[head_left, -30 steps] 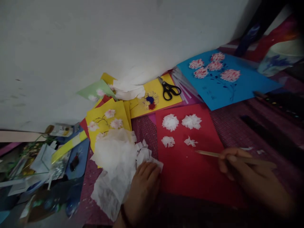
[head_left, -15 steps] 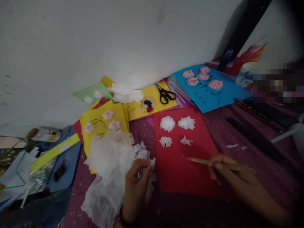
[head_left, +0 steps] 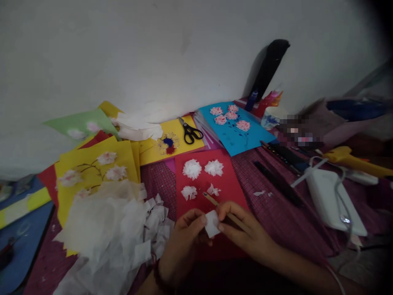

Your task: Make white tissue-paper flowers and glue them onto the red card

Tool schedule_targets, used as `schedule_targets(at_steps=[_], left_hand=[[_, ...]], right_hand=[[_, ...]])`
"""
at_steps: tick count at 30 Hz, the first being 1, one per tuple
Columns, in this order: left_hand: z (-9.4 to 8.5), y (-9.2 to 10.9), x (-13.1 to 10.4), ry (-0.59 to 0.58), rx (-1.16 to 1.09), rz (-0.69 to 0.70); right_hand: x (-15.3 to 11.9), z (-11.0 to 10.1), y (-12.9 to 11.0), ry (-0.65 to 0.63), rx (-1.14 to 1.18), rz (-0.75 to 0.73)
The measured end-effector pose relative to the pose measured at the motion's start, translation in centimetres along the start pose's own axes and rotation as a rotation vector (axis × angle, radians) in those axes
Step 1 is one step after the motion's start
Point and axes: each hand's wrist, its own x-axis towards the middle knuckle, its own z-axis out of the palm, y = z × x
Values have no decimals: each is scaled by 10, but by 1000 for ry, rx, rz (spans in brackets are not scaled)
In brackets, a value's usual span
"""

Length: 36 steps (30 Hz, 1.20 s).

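My left hand (head_left: 187,233) pinches the left edge of a small white tissue paper square (head_left: 212,224). On the square's right edge are the fingertips of my right hand (head_left: 242,227), which also keeps hold of a thin wooden stick (head_left: 233,219), perhaps a brush or pencil, pointing up and left. Both hands are over the lower part of a red paper sheet (head_left: 227,182). Several white tissue flowers (head_left: 192,169) are on its upper part, the lower ones smaller and sparser. Left of my hands lie loose cut tissue squares (head_left: 155,217) and a heap of larger tissue sheets (head_left: 104,221).
Behind are black-handled scissors (head_left: 192,133), a palette (head_left: 168,144) with blue and red paint, and a blue flower sheet (head_left: 236,129). Yellow flower sheets (head_left: 95,164) lie left. At right are a white power bank (head_left: 333,196) with a cable and a yellow glue gun (head_left: 346,157).
My right hand has moved left from the sheet's right side, bringing the stick, to meet my left hand at the tissue square. The view has shifted right.
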Motion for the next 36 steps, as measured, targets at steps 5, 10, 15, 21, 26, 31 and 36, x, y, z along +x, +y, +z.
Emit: schedule_targets(at_steps=[5, 10, 15, 21, 26, 31, 36], left_hand=[[-4, 0, -2, -67, 83, 58], [-8, 3, -7, -34, 341, 91], [-8, -1, -13, -53, 288, 97], [-13, -2, -13, 20, 287, 110], [-9, -10, -9, -7, 223, 148], [-9, -12, -10, 41, 304, 125], [-20, 10, -11, 167, 533, 179]], right_hand=[[-1, 1, 5, -40, 66, 29], [-4, -4, 13, -21, -39, 14], [-5, -2, 14, -62, 34, 30], [-8, -1, 7, 17, -87, 0], [-10, 0, 11, -6, -91, -17], [-13, -5, 12, -3, -182, -49], [-22, -37, 9, 158, -203, -93]])
